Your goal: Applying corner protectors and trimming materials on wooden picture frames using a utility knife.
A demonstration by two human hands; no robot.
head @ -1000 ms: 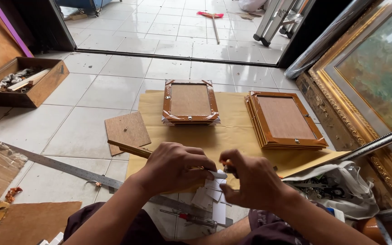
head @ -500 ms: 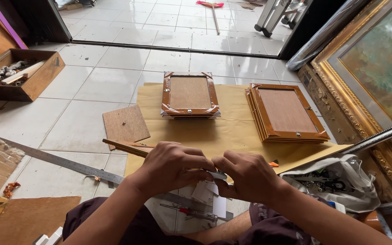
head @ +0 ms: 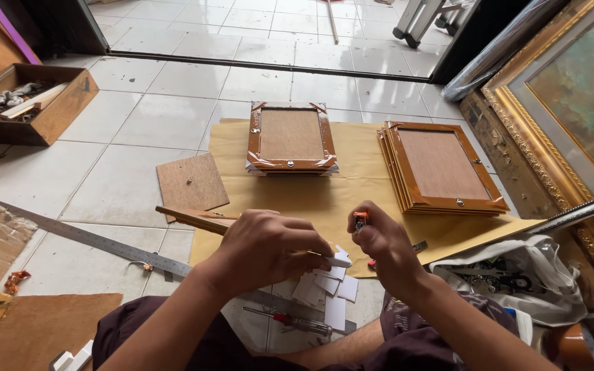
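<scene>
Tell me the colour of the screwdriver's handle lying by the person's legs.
Red and clear, on the screwdriver on the tile below the hands, seen in the head view.

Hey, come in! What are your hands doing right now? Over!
Left hand pinching a small white card. Right hand gripping a small orange tool. More white cards piled below. Two stacks of wooden frames beyond, untouched. Nothing blocking.

A framing workshop: stacked wooden frames, steel ruler, gilt frame.

The tiled floor carries a paper sheet beyond the fingers, a ruler left of them, and a screwdriver and white cards beneath them.
</scene>
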